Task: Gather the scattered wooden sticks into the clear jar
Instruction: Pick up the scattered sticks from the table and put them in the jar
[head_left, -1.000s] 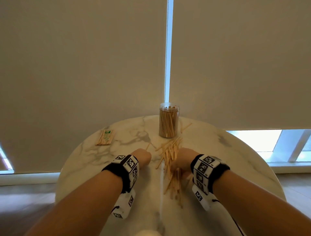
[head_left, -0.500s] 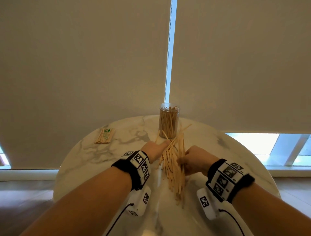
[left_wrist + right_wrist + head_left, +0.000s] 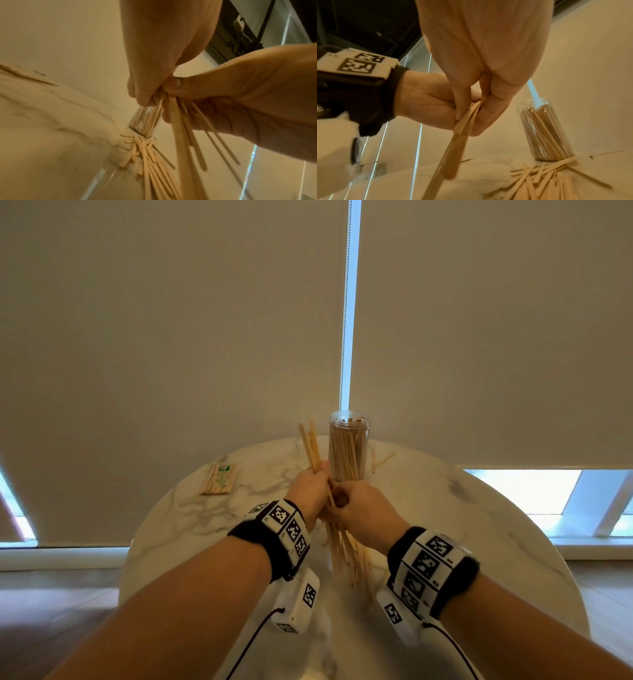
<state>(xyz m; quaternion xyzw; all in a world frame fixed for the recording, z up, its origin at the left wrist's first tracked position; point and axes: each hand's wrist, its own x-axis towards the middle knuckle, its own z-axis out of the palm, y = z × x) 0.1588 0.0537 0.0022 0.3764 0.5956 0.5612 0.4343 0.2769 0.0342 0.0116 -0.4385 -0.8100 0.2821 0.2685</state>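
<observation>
The clear jar [image 3: 349, 446] stands upright at the back of the round marble table [image 3: 479, 525], open-topped and packed with wooden sticks. Just in front of it, my left hand [image 3: 310, 486] and right hand [image 3: 356, 505] meet around one bundle of sticks [image 3: 344, 553]. The bundle is held steeply, its top ends leaning left beside the jar. In the right wrist view the right hand [image 3: 479, 94] pinches the bundle [image 3: 453, 148] while the left hand [image 3: 426, 105] wraps it. Loose sticks [image 3: 547, 175] still lie at the foot of the jar [image 3: 544, 128].
A small packet of sticks with a green label [image 3: 221, 479] lies at the table's back left. One stray stick [image 3: 383, 461] lies right of the jar. Roller blinds hang close behind the table, and its edge curves near on both sides.
The sticks lay flat between my hands a second ago. Both hands have closed on them, come together and lifted the bundle steeply upright in front of the jar.
</observation>
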